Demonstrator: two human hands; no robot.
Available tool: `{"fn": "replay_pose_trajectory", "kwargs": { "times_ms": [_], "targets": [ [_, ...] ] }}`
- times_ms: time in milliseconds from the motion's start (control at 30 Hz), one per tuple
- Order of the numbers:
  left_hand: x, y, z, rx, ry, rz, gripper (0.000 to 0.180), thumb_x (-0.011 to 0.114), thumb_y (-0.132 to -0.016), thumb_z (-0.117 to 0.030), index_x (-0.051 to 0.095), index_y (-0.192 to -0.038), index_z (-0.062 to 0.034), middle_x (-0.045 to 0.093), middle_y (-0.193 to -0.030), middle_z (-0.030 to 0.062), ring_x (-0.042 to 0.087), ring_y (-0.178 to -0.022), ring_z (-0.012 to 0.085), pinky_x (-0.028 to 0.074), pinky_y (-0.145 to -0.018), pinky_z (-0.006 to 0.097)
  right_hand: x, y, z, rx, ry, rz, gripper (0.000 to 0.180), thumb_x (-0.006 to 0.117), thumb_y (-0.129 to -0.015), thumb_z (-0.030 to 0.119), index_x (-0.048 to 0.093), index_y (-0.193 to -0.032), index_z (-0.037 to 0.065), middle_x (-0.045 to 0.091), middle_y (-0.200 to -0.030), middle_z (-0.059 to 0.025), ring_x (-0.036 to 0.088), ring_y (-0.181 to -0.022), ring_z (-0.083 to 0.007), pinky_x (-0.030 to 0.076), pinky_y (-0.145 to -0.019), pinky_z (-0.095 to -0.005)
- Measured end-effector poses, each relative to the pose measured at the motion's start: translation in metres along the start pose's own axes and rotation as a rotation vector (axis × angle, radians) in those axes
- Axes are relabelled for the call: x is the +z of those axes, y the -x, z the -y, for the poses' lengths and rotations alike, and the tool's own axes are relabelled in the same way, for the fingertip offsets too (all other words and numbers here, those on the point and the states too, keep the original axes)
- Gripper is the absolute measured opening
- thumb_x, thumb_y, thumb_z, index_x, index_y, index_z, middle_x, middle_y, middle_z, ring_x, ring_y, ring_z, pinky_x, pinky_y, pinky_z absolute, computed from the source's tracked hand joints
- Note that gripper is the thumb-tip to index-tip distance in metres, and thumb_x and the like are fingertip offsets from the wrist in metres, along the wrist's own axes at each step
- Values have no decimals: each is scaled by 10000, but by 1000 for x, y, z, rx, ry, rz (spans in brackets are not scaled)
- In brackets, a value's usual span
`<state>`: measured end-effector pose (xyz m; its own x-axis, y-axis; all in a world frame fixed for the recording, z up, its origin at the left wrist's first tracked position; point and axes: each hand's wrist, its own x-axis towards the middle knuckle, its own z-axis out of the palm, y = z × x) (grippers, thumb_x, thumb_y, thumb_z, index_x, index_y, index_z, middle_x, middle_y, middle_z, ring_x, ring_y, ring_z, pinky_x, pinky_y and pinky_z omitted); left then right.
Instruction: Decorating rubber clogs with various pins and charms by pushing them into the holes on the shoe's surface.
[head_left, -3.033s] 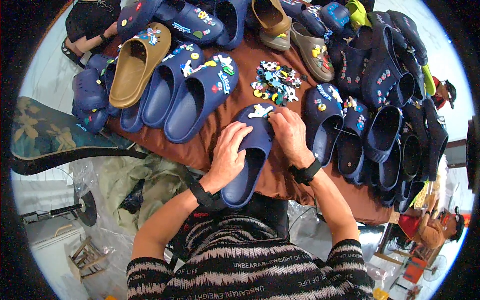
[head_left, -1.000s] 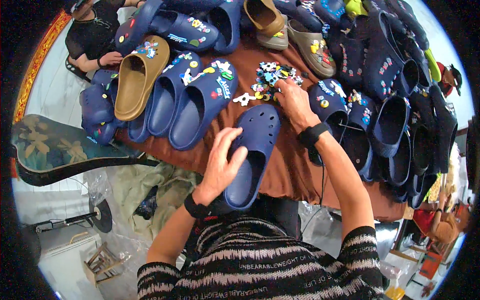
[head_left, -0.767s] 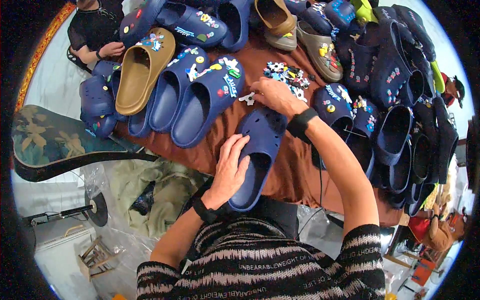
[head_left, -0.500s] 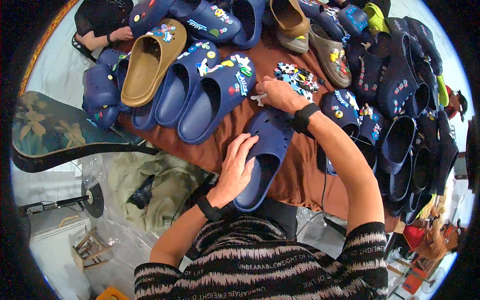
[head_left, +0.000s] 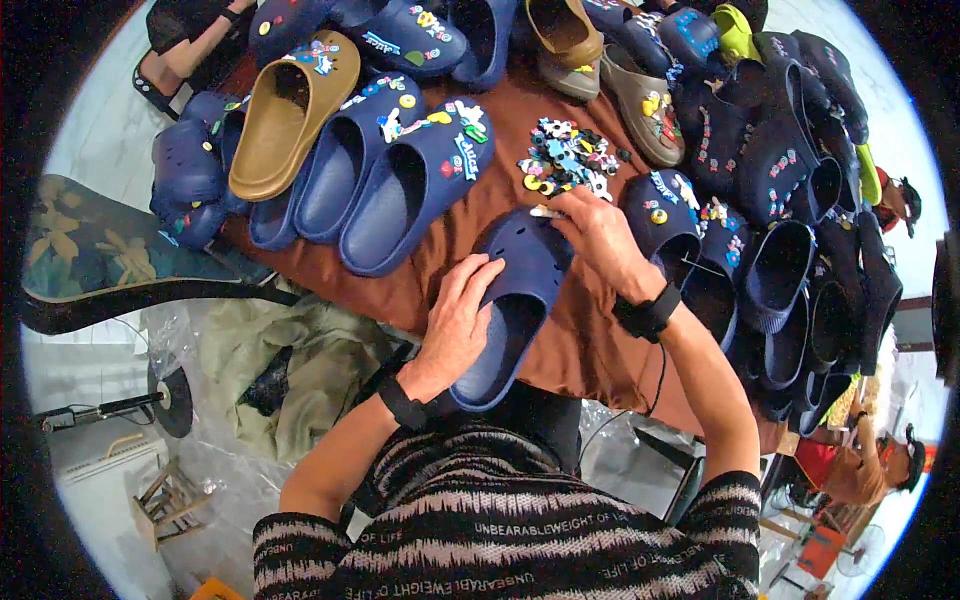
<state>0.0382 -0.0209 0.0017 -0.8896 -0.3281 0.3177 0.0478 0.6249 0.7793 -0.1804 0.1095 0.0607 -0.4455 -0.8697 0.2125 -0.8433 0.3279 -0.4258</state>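
A plain navy clog [head_left: 522,262] with holes in its upper lies at the table's near edge, toe pointing away from me. My left hand [head_left: 458,328] grips its left side, fingers laid along the upper by the opening. At the toe, my right hand [head_left: 603,240] pinches a small white shoe charm [head_left: 543,211] between thumb and fingertips, right over the clog. Just beyond sits a heap of loose charms [head_left: 568,150] in white, black, blue and yellow. To the left, a navy clog with charms [head_left: 415,190] stands beside a brown clog [head_left: 290,115].
Rows of dark clogs [head_left: 780,280] crowd the right side of the brown cloth [head_left: 590,345]. A taupe clog [head_left: 650,110] stands behind the charms. A patterned chair [head_left: 100,250] is at the left. Other people appear at the far left and far right.
My right hand has come back from beside the charm heap toward the clog's toe, bringing the white charm over it. My left hand keeps its hold on the clog.
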Motion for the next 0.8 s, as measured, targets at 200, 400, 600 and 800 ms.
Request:
{"fn": "replay_pose_trajectory", "kwargs": {
  "times_ms": [200,400,600,800],
  "targets": [
    [-1,-1,-6,-37,43,34,578,589,-861,89,496,-1410,-65,470,-1417,184,460,-1334,390,381,-1131,445,5,5,-5,-95,57,-29,136,636,-890,86,694,-1005,45,654,-954,-154,665,-901,-379,549,-788,-468],
    [0,0,-3,-33,32,22,580,590,-861,90,494,-1411,-66,471,-1416,185,466,-1329,395,386,-1129,449,13,7,0,-120,109,-37,105,683,-868,83,701,-959,33,672,-1005,-125,673,-912,-343,554,-794,-419],
    [0,-1,-1,-27,31,24,588,585,-856,95,496,-1414,-67,471,-1416,188,469,-1326,397,386,-1131,449,10,12,-1,-76,105,48,186,638,-889,119,735,-1041,70,647,-1040,-128,623,-1009,-342,520,-862,-440],
    [-1,-1,-3,-35,38,38,578,573,-858,94,509,-1411,-65,474,-1417,190,460,-1333,396,378,-1136,444,-3,16,7,-86,186,124,240,673,-904,208,739,-1120,127,620,-1175,-92,562,-1140,-319,469,-950,-471]
  ]
}}
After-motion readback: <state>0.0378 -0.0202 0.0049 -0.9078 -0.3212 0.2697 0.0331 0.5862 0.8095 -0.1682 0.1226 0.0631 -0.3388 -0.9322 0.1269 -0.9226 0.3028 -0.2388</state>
